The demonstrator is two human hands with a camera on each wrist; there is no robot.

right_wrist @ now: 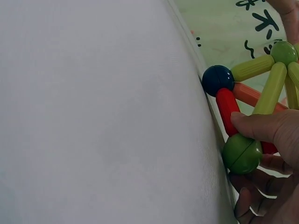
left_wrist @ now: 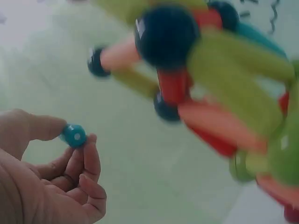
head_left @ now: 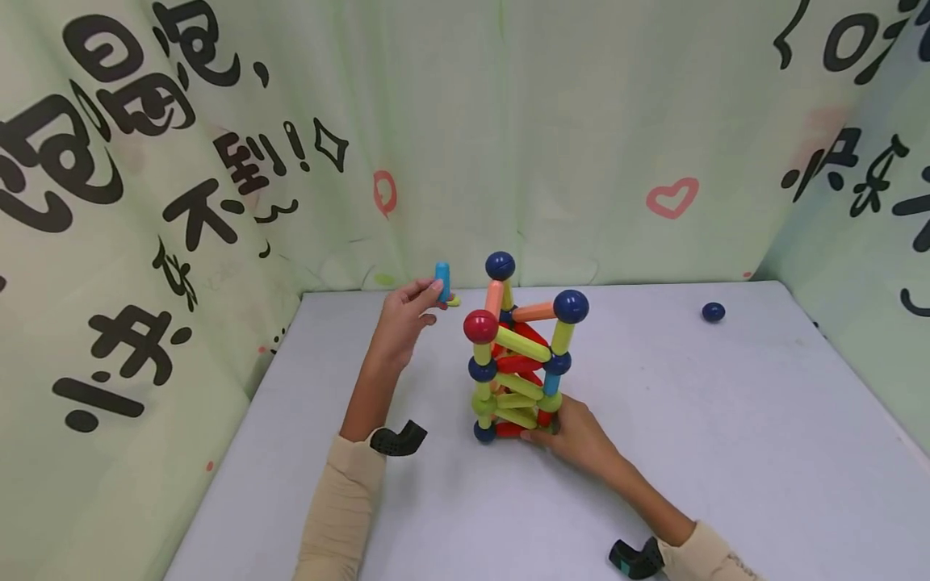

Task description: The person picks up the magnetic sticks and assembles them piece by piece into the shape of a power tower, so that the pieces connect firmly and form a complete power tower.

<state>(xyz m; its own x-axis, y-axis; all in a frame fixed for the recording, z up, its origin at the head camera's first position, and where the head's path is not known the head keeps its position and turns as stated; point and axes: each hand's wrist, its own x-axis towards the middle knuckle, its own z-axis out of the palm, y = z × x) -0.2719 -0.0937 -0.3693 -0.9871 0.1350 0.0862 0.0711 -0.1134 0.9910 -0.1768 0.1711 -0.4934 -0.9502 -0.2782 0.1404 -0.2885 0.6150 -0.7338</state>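
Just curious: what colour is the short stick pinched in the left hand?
Light blue plastic stick, clearest in the head view.

Person's forearms, head view. Both arms wear close-fitting, long beige sleeves [head_left: 341, 500] of ribbed fabric, ending just short of the wrists. A small black, curved camera mount with a perforated face sits at the left wrist [head_left: 396, 440]; a matching black mount [head_left: 635, 558] sits at the right wrist. Left hand [head_left: 403, 323] and right hand [head_left: 574, 440] are bare, without gloves.
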